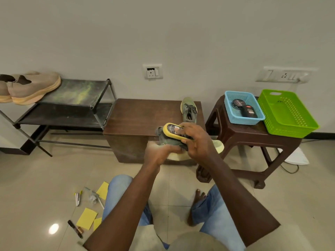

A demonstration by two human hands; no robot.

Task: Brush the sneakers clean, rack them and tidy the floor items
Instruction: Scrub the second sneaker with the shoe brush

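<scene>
Head view: a person sits on a tiled floor facing a wall, with both knees in jeans at the bottom of the frame.
Left hand (159, 153): the fingers are curled under the sneaker (165, 140) and grip it from below.
Sneaker: it has a grey-green upper and a pale sole. It is held in the air in front of the low wooden table (141, 115), and one pale end sticks out to the right past the right hand.
Right hand (196, 140): the fingers and thumb are wrapped over the brush (172, 131), holding it against the sneaker's upper.
Brush: it has a yellow rim and a dark label on its back. The bristles face down and are hidden.
Second sneaker (189, 110): it lies on the right end of the table, laces up, lengthwise towards the wall.
Shoe rack (76, 98): black, just left of the table. A pair of beige shoes (32, 87) sits on the left end of its top shelf.
Stool (253, 134): brown plastic, just right of the table. It carries a blue basket (235, 120) and a green basket (288, 115) side by side.
Blue basket: it holds a round black tin (237, 103) and a black jar (250, 111).
Floor items: these lie by the left knee. There are yellow paper slips (87, 218), a crumpled clear wrapper (92, 196) and a small white tool (78, 199) that may be a stapler but is too small to be sure. A dark marker (75, 229) lies nearest the camera.
</scene>
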